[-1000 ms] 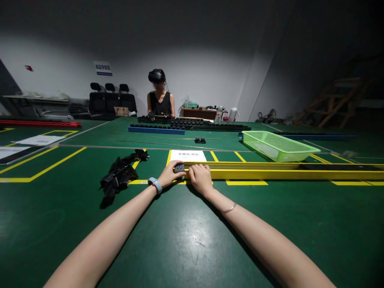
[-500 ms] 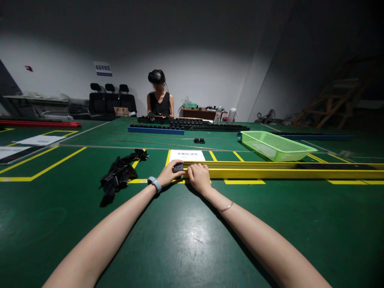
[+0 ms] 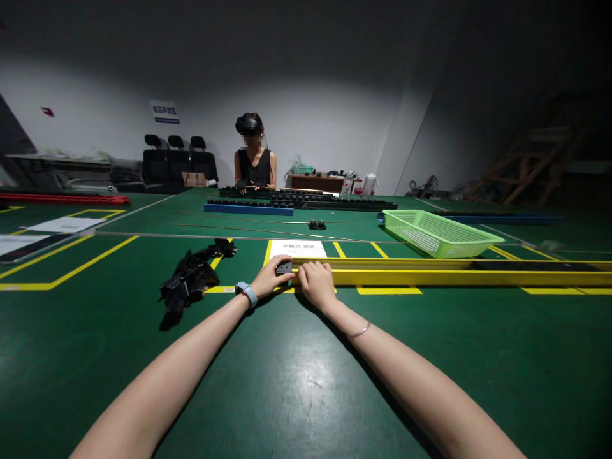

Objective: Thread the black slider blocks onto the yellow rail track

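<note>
At the left end of a long yellow rail (image 3: 430,277), my left hand (image 3: 270,278) pinches a small black socket-like block (image 3: 284,267) between thumb and fingers. The block sits right at the rail's end; how far it is inside I cannot tell. My right hand (image 3: 316,284) is closed over the rail's near wall, just right of the block, with its fingers curled round the edge. A white paper label (image 3: 297,248) with printed characters lies behind the hands. Left of them is a heap of black plastic pieces (image 3: 191,280).
A green mesh basket (image 3: 440,236) stands behind the rail. Two small black pieces (image 3: 317,224) and thin rods (image 3: 268,229) lie beyond the label. Across the table, a person (image 3: 255,156) wearing a headset handles dark parts near a blue rail (image 3: 248,209). Red rails (image 3: 62,199) lie far left.
</note>
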`<act>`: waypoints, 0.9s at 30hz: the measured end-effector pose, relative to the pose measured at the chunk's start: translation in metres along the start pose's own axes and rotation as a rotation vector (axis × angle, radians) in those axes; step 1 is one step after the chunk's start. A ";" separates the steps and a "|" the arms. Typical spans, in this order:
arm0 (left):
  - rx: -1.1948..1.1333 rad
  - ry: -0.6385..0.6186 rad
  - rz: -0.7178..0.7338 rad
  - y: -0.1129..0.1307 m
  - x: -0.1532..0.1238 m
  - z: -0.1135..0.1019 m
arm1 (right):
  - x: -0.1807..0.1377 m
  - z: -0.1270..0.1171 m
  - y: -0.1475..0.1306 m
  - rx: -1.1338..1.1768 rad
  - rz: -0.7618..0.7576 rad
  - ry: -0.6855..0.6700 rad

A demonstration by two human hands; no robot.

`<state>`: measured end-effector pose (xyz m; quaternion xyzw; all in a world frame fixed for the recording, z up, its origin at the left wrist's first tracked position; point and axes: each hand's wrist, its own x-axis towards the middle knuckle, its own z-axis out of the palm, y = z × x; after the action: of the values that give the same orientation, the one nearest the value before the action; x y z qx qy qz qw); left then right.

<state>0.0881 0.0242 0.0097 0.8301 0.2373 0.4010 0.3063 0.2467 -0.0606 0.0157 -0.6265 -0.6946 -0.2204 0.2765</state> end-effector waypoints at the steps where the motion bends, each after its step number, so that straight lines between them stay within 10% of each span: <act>1: -0.003 -0.002 -0.003 0.000 0.000 0.000 | 0.000 0.000 0.000 0.002 0.000 0.001; 27: -0.088 0.016 -0.084 -0.002 0.004 0.001 | 0.001 0.000 -0.001 -0.006 0.005 0.003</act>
<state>0.0904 0.0280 0.0099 0.8020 0.2565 0.4043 0.3572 0.2453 -0.0596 0.0162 -0.6288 -0.6919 -0.2230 0.2762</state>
